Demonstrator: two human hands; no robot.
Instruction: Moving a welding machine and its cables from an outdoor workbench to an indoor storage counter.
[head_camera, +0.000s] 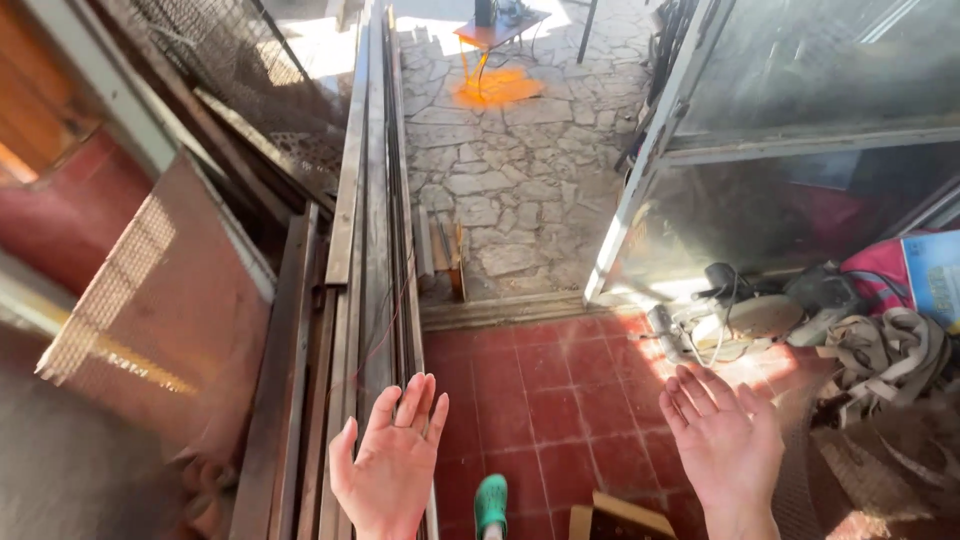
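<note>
Both my hands are raised in the lower part of the frame, palms turned up toward me, fingers spread and holding nothing. My left hand (390, 470) sits at lower centre-left, its fingers overlapping the near end of a stack of long metal bars (372, 250) that runs from the bottom of the frame up toward the top centre; I cannot tell whether my fingers touch the bars or only hover in front of them. A thin reddish wire (385, 330) trails along the bars just above my fingertips. My right hand (725, 445) is at lower right, open wide over the red tiled floor (545, 400), well apart from the left.

Between my hands, at the bottom edge, a green shoe (490, 503) shows, and just right of it the corner of a cardboard box (615, 520).

Left of the bars, a perforated metal sheet (150, 300) leans at a tilt, catching the sun. In the right of the frame a glazed metal frame (790, 140) stands upright, and below it lies a heap of tools, cables and grey straps (885, 350). Beyond the threshold, in the upper centre, is a stone-paved yard (520, 160) with an orange stain (497, 88) beneath a small table (497, 32).
</note>
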